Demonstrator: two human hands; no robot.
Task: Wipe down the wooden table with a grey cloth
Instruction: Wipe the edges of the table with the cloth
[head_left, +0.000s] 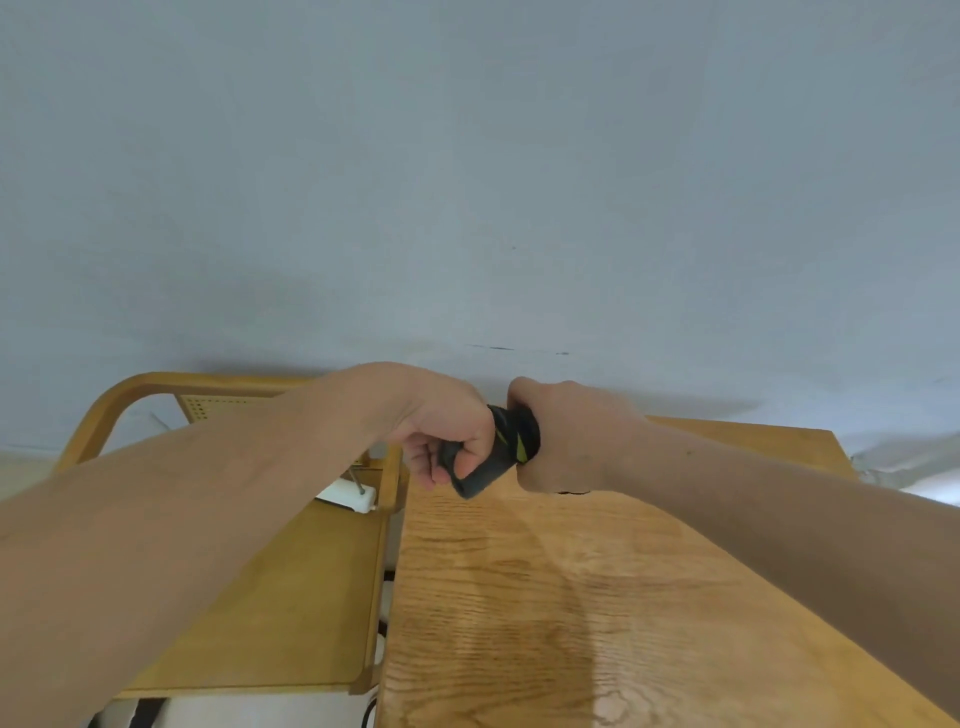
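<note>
A dark grey cloth with a yellow-green mark is bunched up and held between both hands above the far end of the wooden table. My left hand grips its left end with the fingers curled around it. My right hand is closed on its right end. The cloth's lower corner hangs just above the tabletop. Most of the cloth is hidden inside the two fists.
A wooden chair with a curved backrest stands to the left of the table, close to its edge. A white object lies behind the chair seat. A pale grey wall rises right behind the table.
</note>
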